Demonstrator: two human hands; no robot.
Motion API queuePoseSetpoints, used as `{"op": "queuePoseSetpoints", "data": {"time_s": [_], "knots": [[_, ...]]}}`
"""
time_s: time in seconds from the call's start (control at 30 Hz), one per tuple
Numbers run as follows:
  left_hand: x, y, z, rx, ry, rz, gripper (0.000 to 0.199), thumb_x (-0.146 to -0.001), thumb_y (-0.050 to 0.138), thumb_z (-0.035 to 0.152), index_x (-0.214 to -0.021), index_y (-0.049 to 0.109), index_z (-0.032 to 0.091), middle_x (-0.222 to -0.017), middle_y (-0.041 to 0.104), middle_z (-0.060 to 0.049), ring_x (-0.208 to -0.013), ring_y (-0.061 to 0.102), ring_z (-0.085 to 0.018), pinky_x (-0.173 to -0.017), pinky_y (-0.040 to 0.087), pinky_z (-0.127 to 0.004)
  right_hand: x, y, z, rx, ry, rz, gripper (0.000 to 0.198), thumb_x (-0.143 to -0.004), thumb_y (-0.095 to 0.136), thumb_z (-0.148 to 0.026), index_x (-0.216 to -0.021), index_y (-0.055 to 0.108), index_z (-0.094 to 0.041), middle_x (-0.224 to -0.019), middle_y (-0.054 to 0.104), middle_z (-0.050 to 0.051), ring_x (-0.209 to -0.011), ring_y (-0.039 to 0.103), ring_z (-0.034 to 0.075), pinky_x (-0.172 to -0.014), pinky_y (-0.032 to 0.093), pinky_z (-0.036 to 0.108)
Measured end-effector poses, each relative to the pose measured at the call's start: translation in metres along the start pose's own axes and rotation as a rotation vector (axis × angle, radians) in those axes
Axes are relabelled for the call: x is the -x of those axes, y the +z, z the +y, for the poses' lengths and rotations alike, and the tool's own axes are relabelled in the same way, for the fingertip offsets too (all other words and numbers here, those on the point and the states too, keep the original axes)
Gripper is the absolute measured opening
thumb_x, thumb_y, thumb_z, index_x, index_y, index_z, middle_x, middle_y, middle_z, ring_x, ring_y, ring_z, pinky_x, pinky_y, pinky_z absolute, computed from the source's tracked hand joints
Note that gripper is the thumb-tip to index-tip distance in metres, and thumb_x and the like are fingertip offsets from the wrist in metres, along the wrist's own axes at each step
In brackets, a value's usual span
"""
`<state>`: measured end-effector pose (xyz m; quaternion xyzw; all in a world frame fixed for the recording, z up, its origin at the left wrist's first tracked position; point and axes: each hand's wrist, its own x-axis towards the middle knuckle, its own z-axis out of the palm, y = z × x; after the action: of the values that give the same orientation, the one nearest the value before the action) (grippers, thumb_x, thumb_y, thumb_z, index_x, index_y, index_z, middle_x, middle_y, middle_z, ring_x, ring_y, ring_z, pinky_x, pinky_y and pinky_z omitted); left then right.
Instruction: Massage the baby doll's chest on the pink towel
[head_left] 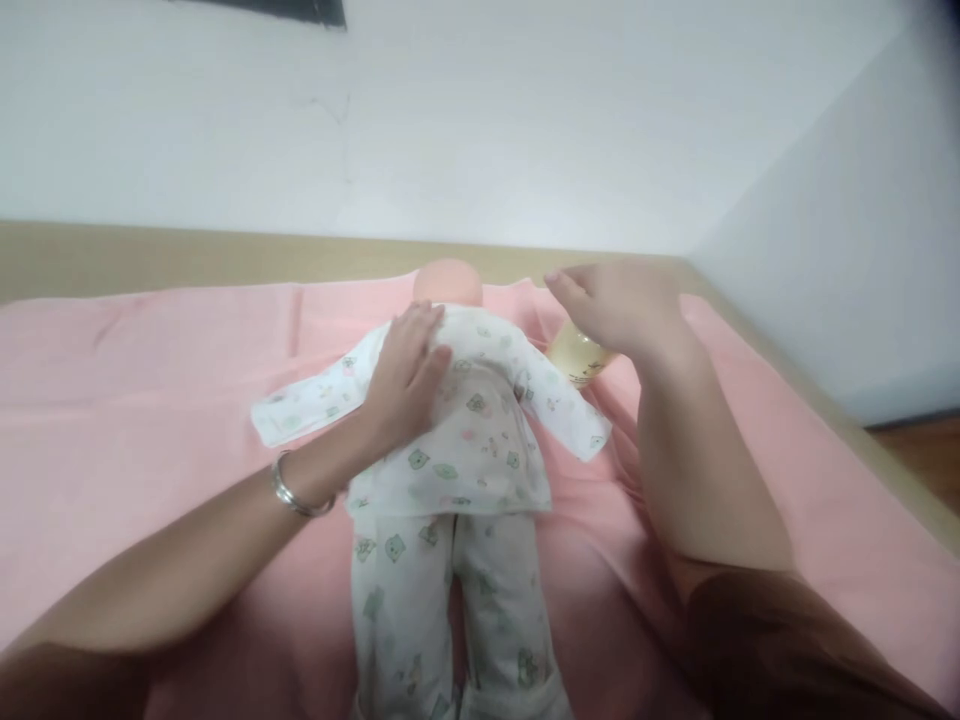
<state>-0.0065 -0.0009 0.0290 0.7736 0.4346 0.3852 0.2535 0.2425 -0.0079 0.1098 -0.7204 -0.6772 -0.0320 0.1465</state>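
Note:
A doll in white pajamas printed with small green figures, the top (487, 400) and the trousers (405, 600), lies stretched out on a pink sheet. Its smooth pink head (448, 283) shows at the far end; which way it faces I cannot tell. My left hand (409, 380) rests flat on the upper body near the shoulder, fingers extended, a silver bangle on the wrist. Raised to the right of the doll, my right hand (622, 305) has its thumb stretched out and its other fingers partly hidden. Below and behind it is a pale yellow bottle (576, 358), its upper part covered by the hand.
The pink sheet (150, 400) covers the bed or table, creased beside the doll's right-hand sleeve. A tan edge (225, 255) runs along the white wall (487, 130). A dark object (300, 10) hangs at the top left. Brown floor (926, 455) shows far right.

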Motion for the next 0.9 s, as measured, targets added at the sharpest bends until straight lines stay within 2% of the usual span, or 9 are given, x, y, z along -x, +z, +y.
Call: {"op": "queuePoseSetpoints", "data": {"time_s": [0.07, 0.17, 0.23, 0.3, 0.37, 0.53, 0.67, 0.77, 0.9], "knots": [[-0.013, 0.005, 0.016, 0.104, 0.069, -0.056, 0.055, -0.101, 0.03, 0.051, -0.145, 0.049, 0.023, -0.16, 0.042, -0.003, -0.154, 0.031, -0.026, -0.132, 0.021, -0.051, 0.0, -0.001, 0.0, -0.007, 0.004, 0.0, 0.064, -0.1, 0.026, -0.065, -0.061, 0.055, -0.022, -0.054, 0.054, 0.004, -0.063, 0.06, 0.025, -0.074, 0.048, 0.042], [-0.045, 0.022, 0.045, 0.298, 0.032, -0.2, 0.062, -0.105, 0.007, 0.05, -0.144, 0.05, 0.027, -0.154, 0.051, -0.002, -0.148, 0.042, -0.024, -0.123, 0.041, -0.048, 0.0, 0.0, 0.0, -0.011, 0.007, 0.054, 0.072, -0.1, 0.016, -0.069, -0.065, 0.059, -0.022, -0.061, 0.061, 0.007, -0.066, 0.063, 0.025, -0.071, 0.046, 0.038], [-0.067, 0.035, 0.064, 0.364, -0.013, -0.305, 0.067, -0.106, 0.004, 0.049, -0.139, 0.057, 0.022, -0.148, 0.057, -0.006, -0.147, 0.044, -0.027, -0.117, 0.048, -0.048, 0.0, 0.001, 0.001, -0.026, 0.019, 0.079, 0.078, -0.099, 0.01, -0.071, -0.069, 0.063, -0.021, -0.067, 0.066, 0.008, -0.071, 0.065, 0.026, -0.071, 0.045, 0.037], [-0.081, 0.044, 0.08, 0.495, -0.096, -0.348, 0.076, -0.105, -0.002, 0.047, -0.133, 0.061, 0.016, -0.144, 0.059, -0.009, -0.149, 0.04, -0.028, -0.116, 0.048, -0.049, 0.0, 0.001, 0.002, -0.062, 0.017, 0.078, 0.083, -0.098, 0.006, -0.073, -0.075, 0.066, -0.021, -0.072, 0.07, 0.009, -0.073, 0.066, 0.026, -0.071, 0.044, 0.035], [-0.086, 0.047, 0.093, 0.714, -0.213, -0.378, 0.08, -0.104, -0.005, 0.047, -0.131, 0.062, 0.014, -0.144, 0.059, -0.01, -0.151, 0.037, -0.028, -0.118, 0.046, -0.049, 0.001, 0.001, 0.002, -0.095, 0.007, 0.063, 0.086, -0.096, 0.004, -0.075, -0.08, 0.068, -0.021, -0.074, 0.072, 0.009, -0.073, 0.066, 0.024, -0.069, 0.043, 0.033], [-0.075, 0.044, 0.107, 1.339, -0.571, -0.463, 0.066, -0.102, 0.019, 0.051, -0.143, 0.051, 0.01, -0.151, 0.051, -0.017, -0.15, 0.038, -0.03, -0.12, 0.043, -0.048, 0.003, 0.001, 0.0, -0.049, 0.028, 0.069, 0.087, -0.096, 0.003, -0.075, -0.083, 0.069, -0.02, -0.076, 0.072, 0.009, -0.073, 0.066, 0.024, -0.067, 0.041, 0.032], [-0.065, 0.03, 0.102, 1.548, -0.734, -0.494, 0.068, -0.099, 0.031, 0.046, -0.155, 0.034, 0.007, -0.157, 0.042, -0.021, -0.151, 0.037, -0.029, -0.122, 0.038, -0.045, 0.002, 0.005, -0.001, 0.041, 0.067, 0.091, 0.085, -0.097, 0.003, -0.074, -0.085, 0.067, -0.02, -0.077, 0.071, 0.01, -0.076, 0.066, 0.027, -0.065, 0.038, 0.034], [-0.058, 0.005, 0.099, 1.584, -0.744, -0.44, 0.071, -0.099, 0.031, 0.045, -0.159, 0.024, 0.009, -0.161, 0.038, -0.019, -0.151, 0.036, -0.028, -0.124, 0.035, -0.043, 0.003, 0.005, -0.001, 0.071, 0.053, 0.077, 0.082, -0.097, 0.001, -0.072, -0.088, 0.065, -0.021, -0.076, 0.069, 0.009, -0.074, 0.065, 0.027, -0.063, 0.035, 0.033], [-0.047, -0.039, 0.092, 1.566, -0.714, -0.375, 0.068, -0.099, 0.029, 0.042, -0.161, 0.017, 0.017, -0.162, 0.037, -0.015, -0.15, 0.039, -0.025, -0.123, 0.034, -0.043, 0.006, 0.0, 0.001, 0.073, 0.005, 0.037, 0.079, -0.098, 0.003, -0.071, -0.095, 0.065, -0.022, -0.075, 0.068, 0.009, -0.073, 0.065, 0.028, -0.061, 0.036, 0.033]]}}
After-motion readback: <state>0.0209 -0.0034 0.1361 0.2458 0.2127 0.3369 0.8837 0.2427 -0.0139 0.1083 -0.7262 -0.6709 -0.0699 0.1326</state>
